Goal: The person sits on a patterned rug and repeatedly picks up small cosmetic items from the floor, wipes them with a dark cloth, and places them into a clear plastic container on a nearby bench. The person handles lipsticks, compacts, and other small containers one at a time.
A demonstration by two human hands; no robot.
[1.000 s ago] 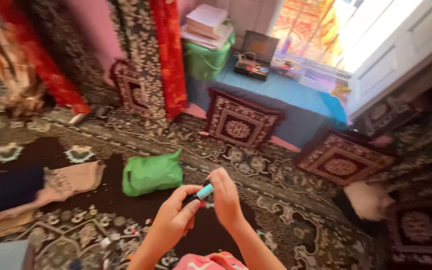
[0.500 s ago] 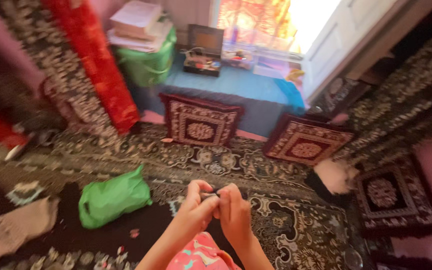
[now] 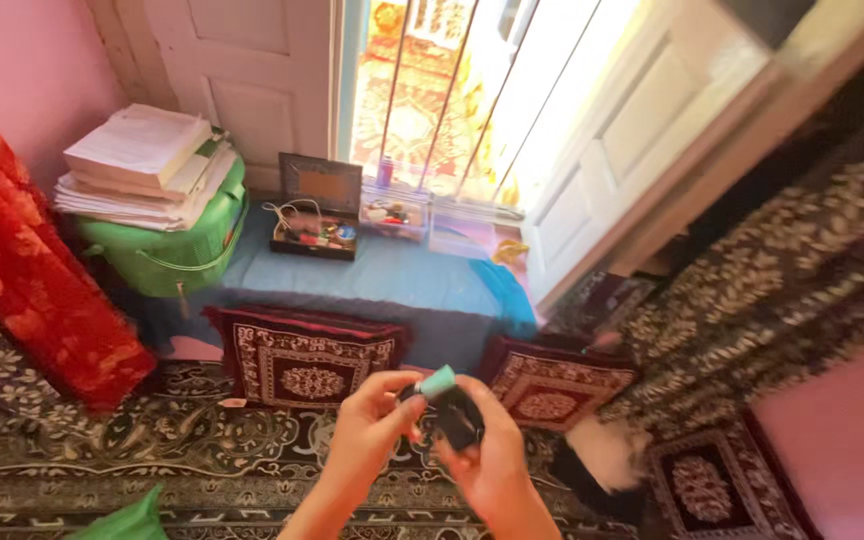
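Open air surrounds both hands point(image 3: 432, 440) above the patterned carpet point(image 3: 202, 470). Beyond the hands, two dark red cushions point(image 3: 307, 365) lean against the blue-covered platform point(image 3: 392, 280), blocking low passage. Left of that platform, a green container point(image 3: 177, 245) stacked with papers and a red cloth point(image 3: 32, 290) close the side.

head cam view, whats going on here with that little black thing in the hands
A person sitting over a dark patterned carpet holds a small black object with a teal tip in both hands. The left hand pinches it near the teal end while the right hand cups the black body from below. Beyond them lie patterned maroon cushions and a low blue-covered platform.
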